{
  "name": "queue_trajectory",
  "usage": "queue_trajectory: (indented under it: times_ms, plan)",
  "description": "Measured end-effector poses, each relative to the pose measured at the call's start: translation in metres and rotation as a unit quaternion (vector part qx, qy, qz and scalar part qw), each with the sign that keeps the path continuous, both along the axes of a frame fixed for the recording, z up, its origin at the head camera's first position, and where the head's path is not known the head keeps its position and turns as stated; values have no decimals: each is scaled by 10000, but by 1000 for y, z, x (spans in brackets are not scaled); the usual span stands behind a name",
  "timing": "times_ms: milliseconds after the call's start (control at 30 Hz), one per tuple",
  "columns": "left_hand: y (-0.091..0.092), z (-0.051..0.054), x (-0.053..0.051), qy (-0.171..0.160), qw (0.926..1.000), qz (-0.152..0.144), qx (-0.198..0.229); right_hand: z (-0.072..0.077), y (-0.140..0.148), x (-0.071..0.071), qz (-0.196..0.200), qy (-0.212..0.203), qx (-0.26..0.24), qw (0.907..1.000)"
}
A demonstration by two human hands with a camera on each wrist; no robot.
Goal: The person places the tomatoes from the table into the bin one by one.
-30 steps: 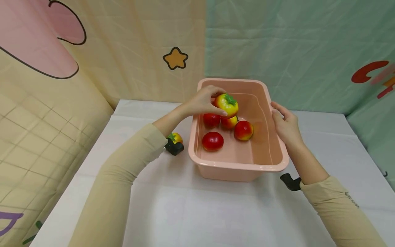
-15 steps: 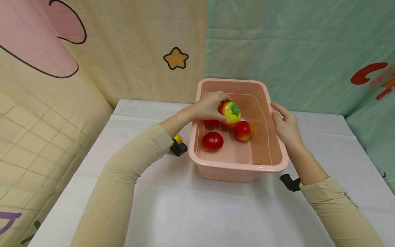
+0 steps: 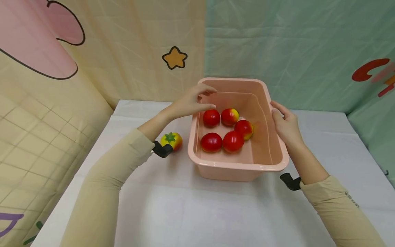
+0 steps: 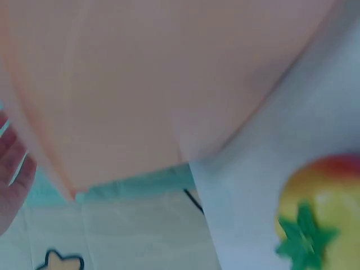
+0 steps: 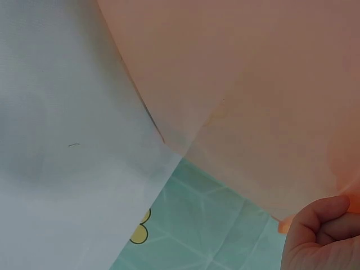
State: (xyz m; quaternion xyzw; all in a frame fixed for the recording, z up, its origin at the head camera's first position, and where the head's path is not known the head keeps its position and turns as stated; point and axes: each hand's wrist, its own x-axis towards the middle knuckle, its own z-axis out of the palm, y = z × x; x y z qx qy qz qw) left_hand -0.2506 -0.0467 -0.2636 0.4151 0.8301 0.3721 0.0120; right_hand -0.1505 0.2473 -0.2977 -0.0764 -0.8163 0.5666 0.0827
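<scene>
A pink plastic basin (image 3: 240, 167) stands on the table with several red and red-yellow toy fruits inside, among them a round red one (image 3: 232, 141) at the front and a dark red one (image 3: 211, 142) beside it. My left hand (image 3: 192, 101) hovers over the basin's left rim, thumb and fingers apart, holding nothing. Below its wrist, outside the basin, lies a yellow-red toy persimmon (image 3: 171, 141) with a green leafy top; the left wrist view also shows this persimmon (image 4: 320, 219). My right hand (image 3: 287, 127) grips the right rim; its curled fingers show in the right wrist view.
A white cloth (image 3: 185, 212) covers the table. Printed fabric curtains (image 3: 139, 51) close off the back and sides. Black camera mounts (image 3: 162, 149) stick out from both wrists.
My left hand has let go of a toy persimmon inside the basin and drawn back left to the rim. A red fruit now lies at the front. The right hand stays put.
</scene>
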Motion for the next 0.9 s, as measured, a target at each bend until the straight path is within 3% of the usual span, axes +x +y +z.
queue_trajectory:
  times_ms: [200, 433, 633, 900]
  plan:
    - [-53, 0, 5, -646, 9969, 365, 263, 0, 1, 0, 9, 3, -13, 10000]
    - [-105, -22, 15, -1602, 9814, 997, 360, 1, 1, 1, 23, -91, -101, 9999]
    - [-128, -46, 23, -1822, 9760, 1117, 426, 2, 1, 4, -38, -148, -139, 9998]
    - [-141, -84, 25, -2107, 9715, 1048, 286, 2, 1, 1, -1, -110, -335, 9994]
